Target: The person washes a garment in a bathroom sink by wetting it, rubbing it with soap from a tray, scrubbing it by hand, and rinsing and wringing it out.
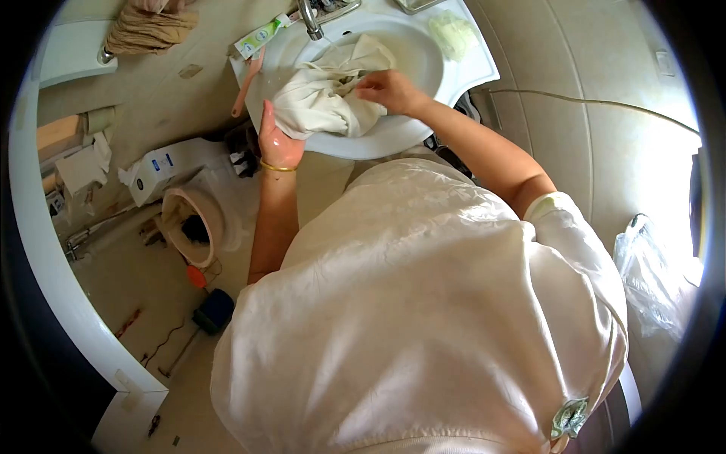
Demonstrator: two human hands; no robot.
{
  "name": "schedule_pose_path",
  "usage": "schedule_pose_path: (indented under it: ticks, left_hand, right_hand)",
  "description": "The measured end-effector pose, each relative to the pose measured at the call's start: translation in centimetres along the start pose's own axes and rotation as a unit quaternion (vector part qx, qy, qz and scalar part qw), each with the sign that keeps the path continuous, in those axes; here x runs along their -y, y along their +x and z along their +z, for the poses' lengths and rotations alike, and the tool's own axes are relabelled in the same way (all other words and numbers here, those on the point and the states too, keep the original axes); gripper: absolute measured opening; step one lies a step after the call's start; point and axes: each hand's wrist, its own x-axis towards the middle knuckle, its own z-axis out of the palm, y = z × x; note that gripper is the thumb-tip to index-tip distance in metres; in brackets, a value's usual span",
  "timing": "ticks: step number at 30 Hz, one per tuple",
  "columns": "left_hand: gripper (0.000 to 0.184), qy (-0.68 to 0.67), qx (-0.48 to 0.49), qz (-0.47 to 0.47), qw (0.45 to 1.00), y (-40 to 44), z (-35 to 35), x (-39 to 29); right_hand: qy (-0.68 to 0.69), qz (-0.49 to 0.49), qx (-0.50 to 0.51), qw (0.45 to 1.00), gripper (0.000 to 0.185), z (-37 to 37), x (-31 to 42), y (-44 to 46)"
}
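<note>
A bunched white cloth, wet-looking and folded over itself, lies in the white washbasin and reaches over its near left rim. At the cloth's left edge, my left hand has its wet palm turned up and thumb raised. Its other fingers are hidden beneath the fabric it supports. My right hand reaches in from the right with curled fingers, the fingertips closed at a fold near the cloth's middle. A metal faucet stands over the basin's back.
On the basin's left side are a green-and-white tube and a pink-handled brush. A pale green crumpled item sits on the right corner. Lower left are a white jug and a pinkish bucket. A clear plastic bag hangs at right.
</note>
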Motion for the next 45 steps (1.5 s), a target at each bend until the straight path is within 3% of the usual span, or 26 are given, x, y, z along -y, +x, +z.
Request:
schedule_pose_path:
  ticks: [2,5,8,9,10,13,14,16,17,18,19,22,25,28,29,33,36,40,44,45]
  left_hand:
    - [0.052,-0.017,0.007,-0.013,1.000,-0.1,0.2,0.1]
    - [0.051,-0.014,-0.017,-0.008,1.000,0.0,-0.1,0.4]
    - [0.045,0.054,-0.083,0.007,0.995,0.5,-2.0,0.1]
    - [0.042,0.100,-0.121,-0.001,0.988,0.6,-3.3,-0.5]
    - [0.039,0.144,-0.157,-0.008,0.977,0.9,-4.5,-1.0]
    - [0.032,0.343,-0.327,-0.088,0.876,2.0,-7.1,-0.6]
    - [0.033,0.472,-0.333,0.022,0.816,2.3,-7.6,0.1]
    - [0.034,0.683,-0.316,0.233,0.617,2.6,-7.7,2.1]
    - [0.038,0.625,-0.273,0.196,0.705,2.2,-4.6,1.9]
    - [0.037,0.538,-0.228,0.049,0.810,2.2,-1.5,1.2]
    - [0.037,0.429,-0.176,-0.100,0.880,2.1,0.7,0.9]
    - [0.037,0.238,-0.086,-0.261,0.932,1.7,3.8,2.9]
    - [0.030,0.324,-0.215,-0.196,0.900,2.9,1.4,4.2]
    - [0.025,0.089,-0.079,-0.059,0.991,3.4,-1.8,3.7]
    - [0.026,0.052,-0.082,-0.055,0.994,3.3,-2.0,3.1]
    - [0.030,0.041,-0.050,-0.060,0.996,3.4,-1.8,1.9]
    - [0.030,0.095,-0.023,-0.045,0.994,3.1,-0.7,2.1]
    - [0.028,0.107,0.003,-0.058,0.993,3.0,-0.4,2.6]
    - [0.031,0.140,0.013,-0.070,0.988,2.7,0.8,2.6]
    - [0.031,0.137,0.007,-0.073,0.988,2.7,1.0,2.7]
  right_hand:
    - [0.035,0.008,0.020,0.999,0.030,2.4,0.2,0.8]
    - [0.075,0.128,0.106,0.983,0.021,4.2,0.6,1.7]
    - [0.292,0.055,-0.051,0.954,0.009,3.1,1.0,0.9]
    - [0.347,-0.025,-0.074,0.935,0.006,2.0,0.9,1.1]
    - [0.361,-0.020,-0.077,0.929,0.006,1.0,1.0,0.8]
    - [0.352,-0.052,-0.083,0.931,0.007,-2.1,4.8,-1.4]
    - [0.317,-0.091,-0.077,0.941,0.008,-2.4,5.0,-1.8]
    - [0.212,-0.136,-0.065,0.966,0.011,-2.2,5.4,-2.8]
    - [0.141,-0.143,-0.060,0.978,0.012,-1.9,5.5,-3.5]
    - [0.070,-0.149,-0.053,0.985,0.013,-1.6,5.5,-3.9]
    - [0.037,-0.161,-0.030,0.986,0.017,-0.8,4.6,-3.9]
    - [-0.091,-0.299,0.013,0.950,0.024,1.5,4.7,-4.5]
    - [-0.178,-0.386,0.019,0.905,0.027,3.2,3.9,-5.5]
    - [-0.010,-0.130,0.124,0.984,0.021,2.3,2.1,-6.3]
    - [0.124,-0.025,0.087,0.988,0.017,2.5,1.1,-6.2]
    - [0.106,-0.010,-0.114,0.988,0.020,1.9,-0.4,-3.6]
    - [0.141,-0.061,-0.097,0.983,0.020,1.6,2.1,-2.1]
    - [0.120,-0.019,0.035,0.992,0.023,2.4,1.3,0.0]
    - [-0.037,-0.050,-0.066,0.996,0.024,3.3,1.7,0.5]
    - [-0.020,-0.027,-0.056,0.998,0.025,3.2,1.5,0.6]
